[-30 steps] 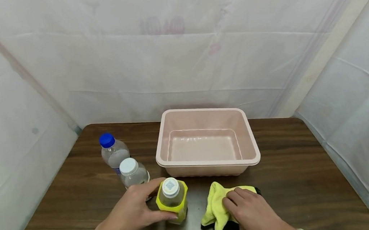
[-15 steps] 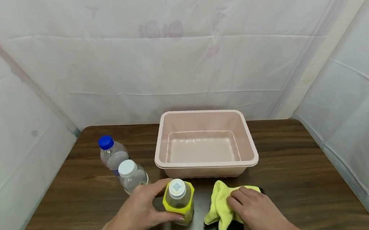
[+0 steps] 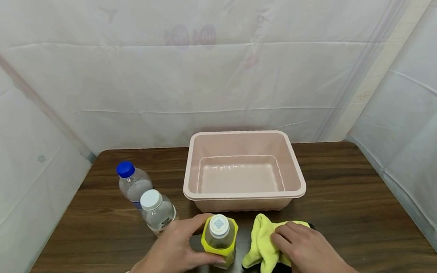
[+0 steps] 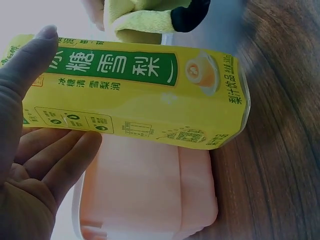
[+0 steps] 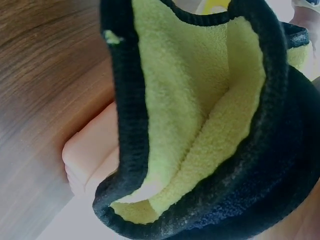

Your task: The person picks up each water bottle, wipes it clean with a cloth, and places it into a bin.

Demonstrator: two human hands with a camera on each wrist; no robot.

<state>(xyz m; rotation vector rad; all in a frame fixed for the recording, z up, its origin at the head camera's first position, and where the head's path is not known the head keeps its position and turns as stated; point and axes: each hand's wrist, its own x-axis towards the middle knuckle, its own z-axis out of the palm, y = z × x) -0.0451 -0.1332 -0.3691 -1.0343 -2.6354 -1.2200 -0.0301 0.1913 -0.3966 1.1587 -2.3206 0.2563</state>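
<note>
My left hand (image 3: 175,251) grips a drink bottle (image 3: 221,243) with a white cap and a yellow label, thumb on the near side and fingers on the far side. In the left wrist view the label of the bottle (image 4: 125,95) shows a green band with white characters; whether its base touches the table cannot be told. My right hand (image 3: 308,249) pinches a bunched yellow-green cloth (image 3: 263,244) on the table, just right of the bottle. In the right wrist view the cloth (image 5: 195,90) has a black border and dark underside, and gapes in folds.
A pink plastic basin (image 3: 246,196) stands behind the hands on the dark wooden table (image 3: 347,212). To the left are a clear bottle with a blue cap (image 3: 125,169) and another with a white cap (image 3: 151,199). White sheeting (image 3: 214,77) surrounds the table.
My left hand has moved to the right with the yellow-labelled bottle, bringing it nearer the cloth. The right hand has shifted slightly rightward in view and still holds the cloth.
</note>
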